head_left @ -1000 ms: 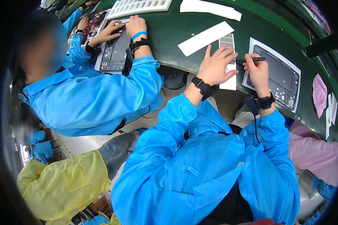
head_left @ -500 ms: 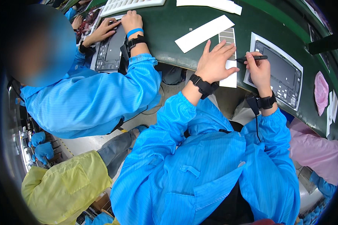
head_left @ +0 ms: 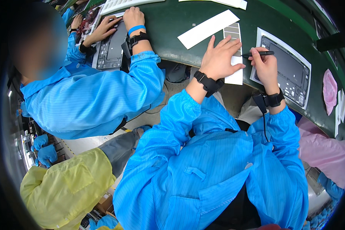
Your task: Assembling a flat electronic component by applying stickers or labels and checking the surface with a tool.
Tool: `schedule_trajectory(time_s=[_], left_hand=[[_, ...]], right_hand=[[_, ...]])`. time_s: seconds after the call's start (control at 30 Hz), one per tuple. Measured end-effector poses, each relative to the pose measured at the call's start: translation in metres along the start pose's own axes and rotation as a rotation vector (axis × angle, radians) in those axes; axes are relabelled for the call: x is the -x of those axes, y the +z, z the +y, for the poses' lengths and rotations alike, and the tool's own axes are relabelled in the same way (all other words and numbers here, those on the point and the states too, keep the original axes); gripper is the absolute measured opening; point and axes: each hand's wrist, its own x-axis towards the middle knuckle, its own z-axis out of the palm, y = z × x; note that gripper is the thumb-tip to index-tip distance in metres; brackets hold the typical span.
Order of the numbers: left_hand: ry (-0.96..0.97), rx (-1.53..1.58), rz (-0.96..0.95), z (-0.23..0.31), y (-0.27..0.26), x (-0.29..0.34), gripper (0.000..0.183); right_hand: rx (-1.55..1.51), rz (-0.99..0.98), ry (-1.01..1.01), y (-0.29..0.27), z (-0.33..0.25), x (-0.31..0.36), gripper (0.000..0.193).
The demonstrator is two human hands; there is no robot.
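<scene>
My left hand [head_left: 221, 58] lies flat with its fingers spread, palm down on a white sheet of grey rectangular labels [head_left: 232, 29]. The sheet's lower end [head_left: 234, 78] sticks out past the table edge. My right hand [head_left: 265, 69] pinches a slim black pen-shaped tool [head_left: 266, 53], its tip pointing left at the label sheet beside my left thumb. Whether the tip touches a label, I cannot tell. Under and beside my right hand is a dark tablet-like panel [head_left: 287, 61] dotted with small white pieces, lying on a white backing [head_left: 259, 35].
A blank white strip [head_left: 208, 29] lies beyond my left hand on the green table [head_left: 168, 34]. Rightward are a pink cloth piece [head_left: 329, 92] and white paper strips [head_left: 339, 111]. Close on my left, a co-worker in a blue sleeve [head_left: 103, 97] handles a similar dark panel [head_left: 112, 50].
The whole view has shifted slightly, so the table sits a little higher in the picture. Both my hands keep nearly the same places over the labels, the tool still pinched in my right.
</scene>
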Motion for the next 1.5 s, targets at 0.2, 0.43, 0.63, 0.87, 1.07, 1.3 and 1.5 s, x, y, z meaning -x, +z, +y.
schedule_trajectory(time_s=[0.2, 0.43, 0.63, 0.87, 1.07, 1.3, 1.5], left_hand=[[-0.009, 0.044, -0.015, 0.003, -0.002, -0.002, 0.068], [0.028, 0.019, -0.126, 0.004, -0.014, -0.032, 0.047], [-0.044, 0.012, -0.052, 0.029, -0.005, -0.096, 0.021], [-0.233, 0.069, -0.357, 0.031, 0.024, -0.132, 0.028], [-0.276, 0.069, -0.339, 0.037, 0.031, -0.131, 0.033], [-0.190, -0.119, -0.194, 0.048, 0.047, -0.119, 0.034], [-0.184, -0.191, -0.146, 0.061, 0.054, -0.112, 0.032]], right_hand=[[-0.358, 0.111, 0.020, -0.022, -0.010, -0.007, 0.023], [-0.274, 0.262, 0.031, -0.108, 0.020, -0.052, 0.023], [-0.228, 0.150, 0.095, -0.081, 0.035, -0.049, 0.022], [-0.169, 0.118, 0.079, -0.081, 0.038, -0.049, 0.023], [-0.196, 0.102, 0.088, -0.081, 0.038, -0.048, 0.023], [-0.152, 0.120, 0.063, -0.082, 0.038, -0.051, 0.024], [-0.084, 0.134, 0.077, -0.083, 0.033, -0.048, 0.025]])
